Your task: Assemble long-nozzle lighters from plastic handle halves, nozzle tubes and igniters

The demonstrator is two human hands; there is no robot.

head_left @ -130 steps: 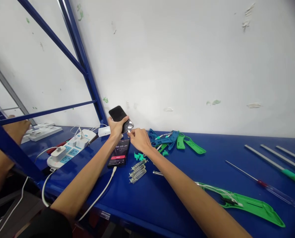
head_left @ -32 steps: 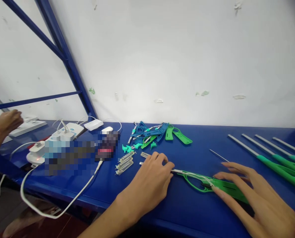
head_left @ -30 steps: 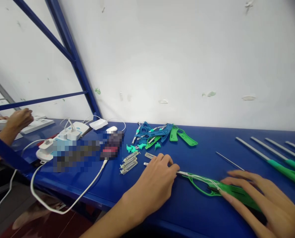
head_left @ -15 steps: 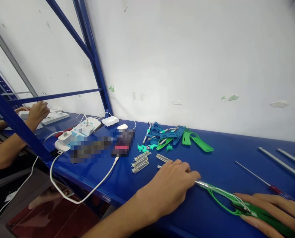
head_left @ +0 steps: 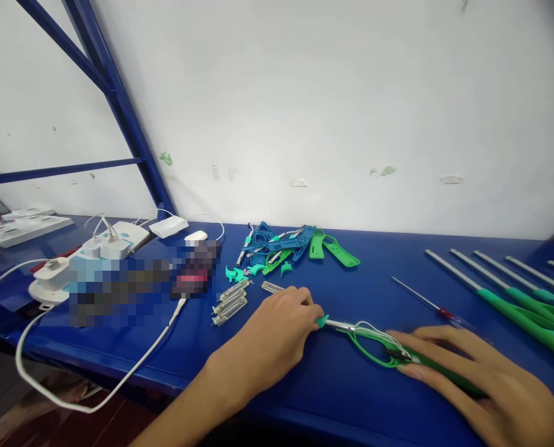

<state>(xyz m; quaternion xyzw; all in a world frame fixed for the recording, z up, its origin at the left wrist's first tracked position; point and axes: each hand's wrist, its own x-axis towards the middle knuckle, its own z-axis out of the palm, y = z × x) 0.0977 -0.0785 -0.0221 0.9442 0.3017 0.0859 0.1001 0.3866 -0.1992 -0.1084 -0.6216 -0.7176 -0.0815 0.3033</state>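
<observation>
My right hand [head_left: 472,372] lies over a green lighter handle half [head_left: 374,354], thumb and fingers gripping its sides. Inside that open shell sit a black part [head_left: 397,354] and thin white wires, with a metal tube [head_left: 344,326] pointing left out of its front end. By the tube's tip my left hand [head_left: 281,323] is closed, a small teal trigger [head_left: 322,321] pinched at its fingertips. Just behind its knuckles lies a clear fuel tank [head_left: 272,287], partly covered. More clear tanks [head_left: 230,304] lie to the left, and loose teal triggers [head_left: 237,273] lie behind them.
Blue handle halves [head_left: 277,245] and a green half [head_left: 342,251] are piled near the wall. A red-handled screwdriver [head_left: 416,295] and several long lighters [head_left: 504,304] lie at right. A phone [head_left: 195,270], white cable [head_left: 132,385] and power strip [head_left: 48,285] occupy the left.
The view has swung right, bringing more of the lighters into sight. A teal trigger now shows at my left fingertips near the tube. My right hand still grips the green half.
</observation>
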